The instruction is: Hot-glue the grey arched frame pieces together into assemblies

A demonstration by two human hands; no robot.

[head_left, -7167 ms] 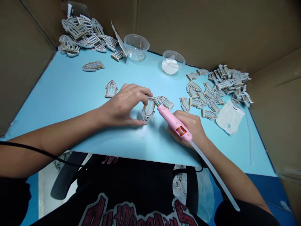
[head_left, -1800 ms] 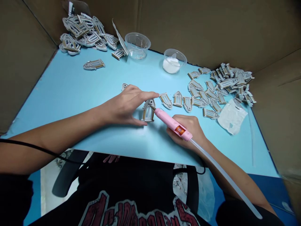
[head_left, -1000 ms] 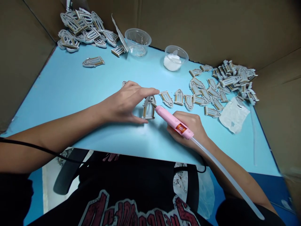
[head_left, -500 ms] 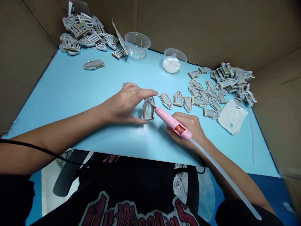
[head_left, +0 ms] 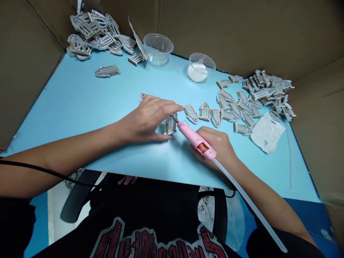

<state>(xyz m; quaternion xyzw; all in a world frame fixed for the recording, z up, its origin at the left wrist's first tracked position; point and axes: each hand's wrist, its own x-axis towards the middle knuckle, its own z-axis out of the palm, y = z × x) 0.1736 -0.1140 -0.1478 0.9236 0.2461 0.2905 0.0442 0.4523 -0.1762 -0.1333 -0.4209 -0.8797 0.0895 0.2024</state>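
Observation:
My left hand point(head_left: 152, 120) is closed around a small white-and-gold arched window piece point(head_left: 170, 125), thumb at its lower end and fingers over its top. My right hand point(head_left: 215, 143) grips a pink hot glue gun point(head_left: 192, 136). The gun's metal nozzle is at the upper right side of the piece; whether it touches cannot be made out. A long translucent glue stick point(head_left: 249, 204) trails from the back of the gun over my right forearm. Another arched piece point(head_left: 142, 97) is partly hidden behind my left hand.
Arched pieces are heaped at the back left point(head_left: 94, 34) and the right point(head_left: 268, 89), with several spread between. Two clear plastic cups stand at the back, one point(head_left: 158, 44) holding clear bits, one point(head_left: 199, 70) white material. A crumpled white sheet point(head_left: 267, 132) lies right. Cardboard walls point(head_left: 242, 32) surround the table.
My left fingers have shifted slightly right and now cover more of the piece's top. The glue gun's back end has swung a little left, its nozzle staying at the piece's edge.

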